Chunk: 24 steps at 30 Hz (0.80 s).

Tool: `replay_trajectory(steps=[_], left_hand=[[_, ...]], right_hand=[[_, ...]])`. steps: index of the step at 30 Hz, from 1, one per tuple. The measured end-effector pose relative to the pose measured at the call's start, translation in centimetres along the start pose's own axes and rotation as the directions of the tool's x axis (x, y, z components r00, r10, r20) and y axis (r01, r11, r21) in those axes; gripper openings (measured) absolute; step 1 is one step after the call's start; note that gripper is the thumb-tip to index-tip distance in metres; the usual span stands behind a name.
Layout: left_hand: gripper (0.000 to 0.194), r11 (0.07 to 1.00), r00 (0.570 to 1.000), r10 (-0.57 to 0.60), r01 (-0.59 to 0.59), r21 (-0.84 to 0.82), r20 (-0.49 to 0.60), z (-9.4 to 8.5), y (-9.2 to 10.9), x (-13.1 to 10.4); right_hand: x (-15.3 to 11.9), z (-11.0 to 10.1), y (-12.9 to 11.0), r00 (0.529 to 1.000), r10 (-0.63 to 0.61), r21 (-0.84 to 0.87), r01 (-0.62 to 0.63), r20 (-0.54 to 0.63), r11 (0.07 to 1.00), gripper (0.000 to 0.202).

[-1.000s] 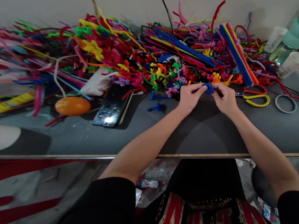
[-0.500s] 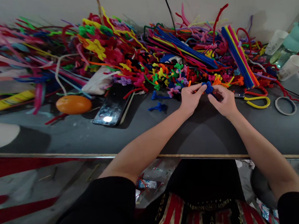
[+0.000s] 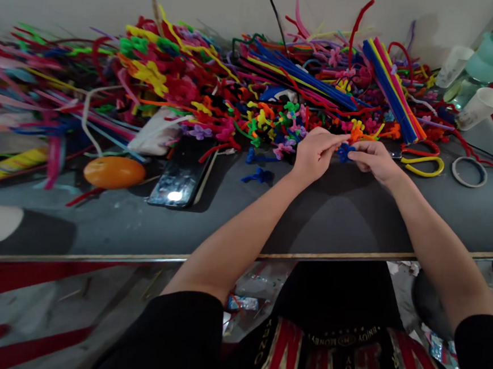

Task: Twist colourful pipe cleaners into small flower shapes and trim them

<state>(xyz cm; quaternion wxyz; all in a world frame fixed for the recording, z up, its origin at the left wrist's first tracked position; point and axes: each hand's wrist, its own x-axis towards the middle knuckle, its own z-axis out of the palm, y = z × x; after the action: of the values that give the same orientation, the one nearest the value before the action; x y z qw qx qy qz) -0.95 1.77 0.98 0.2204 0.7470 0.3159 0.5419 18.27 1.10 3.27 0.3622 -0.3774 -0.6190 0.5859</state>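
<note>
Step, judged: shaping blue flower | Right hand: pinching flower | Left hand: fingers narrow beside it, grip cannot be told | Flower: between hands, near pile | Next, judged: calls for steady right pinch

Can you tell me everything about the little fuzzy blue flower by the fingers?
The little fuzzy blue flower looks bent from soft pipe cleaner, with rounded, petal-like loops; they are too small to count surely. It seems to be held up above the flat dark-grey tabletop. The person's bare right hand pinches its right side with the fingertips. The bare left hand is right beside its other side, but whether it touches is hard to tell.
</note>
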Motion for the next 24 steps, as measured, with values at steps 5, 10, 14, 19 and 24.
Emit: replay_trajectory(steps=[5,10,14,19,24], left_hand=[[0.027,0.982,0.983,0.164,-0.171,0.079,0.081,-0.4,-0.1,-0.1],[0.026,0.951,0.955,0.252,-0.274,0.142,0.154,-0.2,-0.2,-0.4],[0.027,0.924,0.930,0.285,-0.331,0.190,0.232,-0.2,0.0,-0.4],[0.029,0.890,0.884,0.315,-0.402,0.217,0.345,-0.2,0.6,-0.2],[0.028,0.832,0.828,0.336,-0.484,0.269,0.449,-0.4,1.1,0.0]], right_hand=[[-0.4,-1.4,-0.6,0.981,0.111,0.159,-0.136,0.157,0.978,0.031],[-0.7,-2.3,-0.8,0.961,0.183,0.181,-0.222,0.209,0.958,0.027],[-0.6,-2.7,-0.6,0.930,0.233,0.133,-0.280,0.285,0.951,0.023],[-0.6,-2.6,-0.4,0.909,0.261,0.072,-0.299,0.324,0.952,0.022],[-1.1,-2.0,-1.2,0.933,0.284,-0.057,-0.278,0.222,0.959,0.022]])
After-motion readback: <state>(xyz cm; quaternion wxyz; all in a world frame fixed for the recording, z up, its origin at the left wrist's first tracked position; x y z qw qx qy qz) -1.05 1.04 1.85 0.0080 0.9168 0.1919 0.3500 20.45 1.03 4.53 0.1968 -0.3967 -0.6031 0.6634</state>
